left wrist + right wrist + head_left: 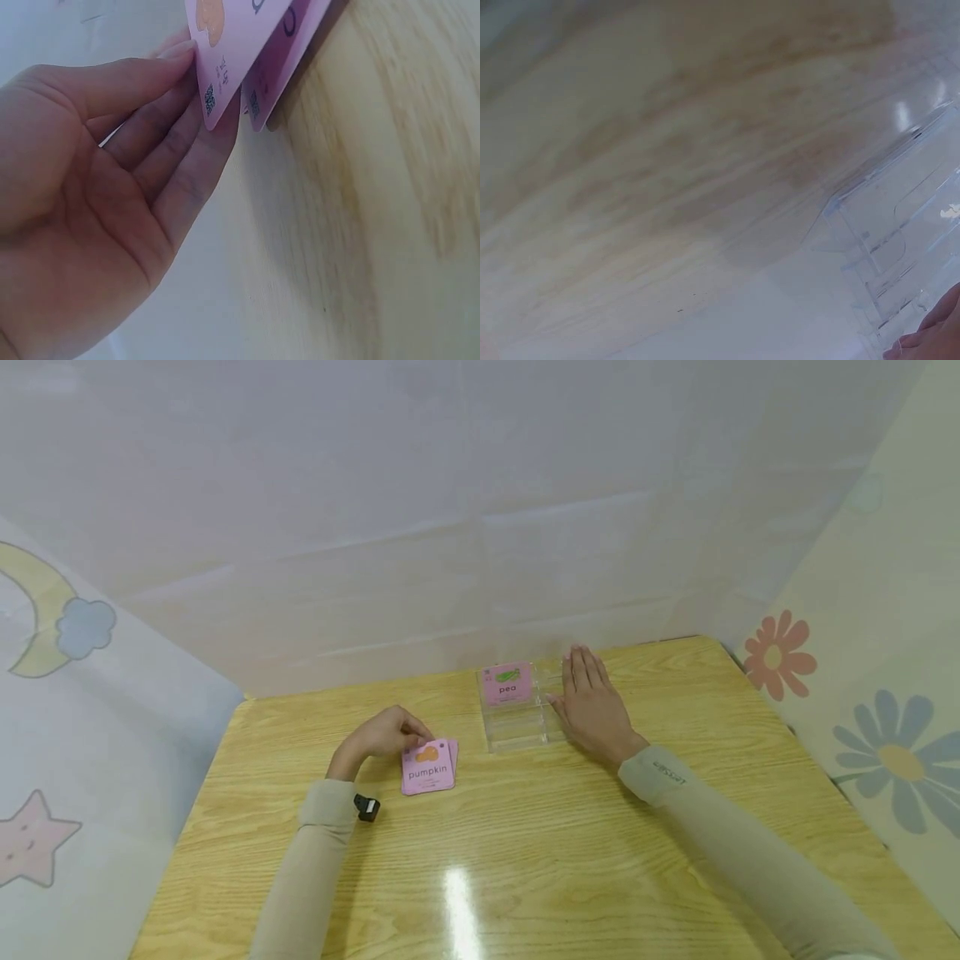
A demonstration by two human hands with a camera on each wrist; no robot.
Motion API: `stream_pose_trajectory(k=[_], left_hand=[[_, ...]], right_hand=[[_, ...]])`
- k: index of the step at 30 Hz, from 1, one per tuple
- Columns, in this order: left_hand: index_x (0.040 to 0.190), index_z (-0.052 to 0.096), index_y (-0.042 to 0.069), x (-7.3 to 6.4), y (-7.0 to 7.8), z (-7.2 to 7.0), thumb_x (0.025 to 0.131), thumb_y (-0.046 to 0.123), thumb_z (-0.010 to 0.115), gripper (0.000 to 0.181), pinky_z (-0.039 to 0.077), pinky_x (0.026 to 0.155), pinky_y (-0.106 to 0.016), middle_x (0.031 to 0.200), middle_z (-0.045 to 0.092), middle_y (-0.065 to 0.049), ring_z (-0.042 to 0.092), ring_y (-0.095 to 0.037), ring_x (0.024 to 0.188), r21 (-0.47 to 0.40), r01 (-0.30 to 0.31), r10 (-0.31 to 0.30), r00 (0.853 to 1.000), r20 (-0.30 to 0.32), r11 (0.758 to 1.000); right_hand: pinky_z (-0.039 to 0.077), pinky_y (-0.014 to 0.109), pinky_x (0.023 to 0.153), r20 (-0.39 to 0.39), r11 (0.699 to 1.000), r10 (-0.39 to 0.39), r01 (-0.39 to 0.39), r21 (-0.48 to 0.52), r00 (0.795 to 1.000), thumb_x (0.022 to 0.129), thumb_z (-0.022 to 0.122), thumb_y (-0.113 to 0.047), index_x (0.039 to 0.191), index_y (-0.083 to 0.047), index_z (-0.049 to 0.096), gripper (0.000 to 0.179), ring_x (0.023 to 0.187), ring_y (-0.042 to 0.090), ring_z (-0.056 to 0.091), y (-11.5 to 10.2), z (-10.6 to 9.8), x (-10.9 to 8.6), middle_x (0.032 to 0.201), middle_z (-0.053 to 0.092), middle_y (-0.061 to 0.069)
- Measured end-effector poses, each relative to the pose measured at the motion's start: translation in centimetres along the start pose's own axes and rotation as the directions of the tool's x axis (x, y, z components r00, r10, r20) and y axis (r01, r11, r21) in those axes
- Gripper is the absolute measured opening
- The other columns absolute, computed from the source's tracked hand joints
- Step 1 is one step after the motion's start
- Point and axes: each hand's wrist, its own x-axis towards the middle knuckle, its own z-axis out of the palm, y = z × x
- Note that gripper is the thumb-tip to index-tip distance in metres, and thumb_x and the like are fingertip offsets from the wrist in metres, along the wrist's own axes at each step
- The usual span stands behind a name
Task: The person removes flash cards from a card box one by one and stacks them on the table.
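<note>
My left hand [382,732] pinches the pink pumpkin card [428,779] at its upper left edge. In the left wrist view, the thumb lies on the face of this card [236,52] and the fingers are behind it, the card tilted up from another pink card [289,67] beneath. To the right stands a clear plastic tiered holder [517,735]. A pink pea card [507,685] sits in its back left part. With fingers straight, my right hand [595,710] rests at the holder's right side; only fingertips show beside the clear holder [885,240] in the right wrist view.
Everything stands on a wood-grain table [510,860]. A pale wall sheet [450,568] hangs along its far edge. Patterned side panels, with a moon at left and flowers [780,656] at right, flank the table. A small black device [367,807] is on the left wrist.
</note>
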Motion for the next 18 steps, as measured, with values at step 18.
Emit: stream_pose_trajectory(k=[18], left_hand=[[0.111, 0.083, 0.007, -0.35, 0.92, 0.51, 0.101, 0.002, 0.062, 0.023, 0.054, 0.076, -0.023, 0.114, 0.08, -0.012, 0.063, -0.012, 0.086, 0.062, -0.011, 0.013, 0.999, -0.039, 0.998]], right_hand=[[0.015, 0.056, 0.135, -0.021, 1.0, -0.008, 0.009, 0.017, 1.0, 0.112, 0.043, -0.04, 0.159, 0.017, 0.024, 0.076, 0.161, 0.048, 0.019, 0.04, 0.13, -0.05, 0.169, 0.018, 0.037]])
